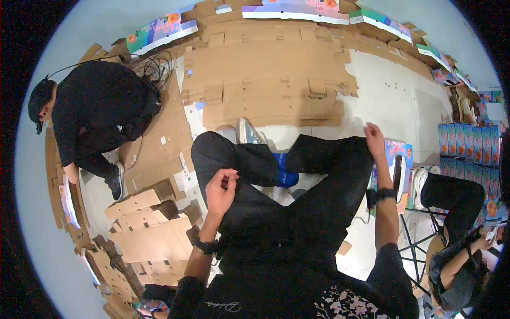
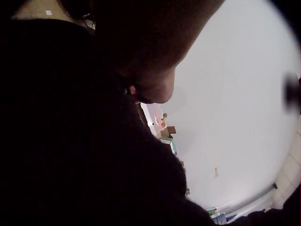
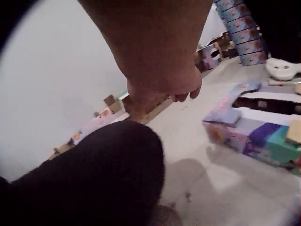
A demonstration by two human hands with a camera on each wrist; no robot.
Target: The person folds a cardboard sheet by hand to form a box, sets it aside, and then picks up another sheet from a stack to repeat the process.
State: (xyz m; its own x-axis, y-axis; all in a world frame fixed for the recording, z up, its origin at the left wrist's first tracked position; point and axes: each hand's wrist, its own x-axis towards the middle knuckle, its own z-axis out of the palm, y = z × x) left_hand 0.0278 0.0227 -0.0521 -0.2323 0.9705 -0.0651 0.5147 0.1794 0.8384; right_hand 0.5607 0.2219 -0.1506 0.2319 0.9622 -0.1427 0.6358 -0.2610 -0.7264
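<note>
Hands on black trousers | left hand at 7 o'clock in the head view, fingers loosely curled, empty, resting on the thigh | right hand at 3 o'clock, relaxed fingers draped over the raised knee, grasping nothing | printed carton on the floor at its 4 o'clock, just beside | flattened cardboard at 12 o'clock

Flat brown cardboard sheets far centre; person in black clothes crouching left; stacked colourful printed cartons right.

Packing workshop: flattened cardboard, stacked printed boxes.
</note>
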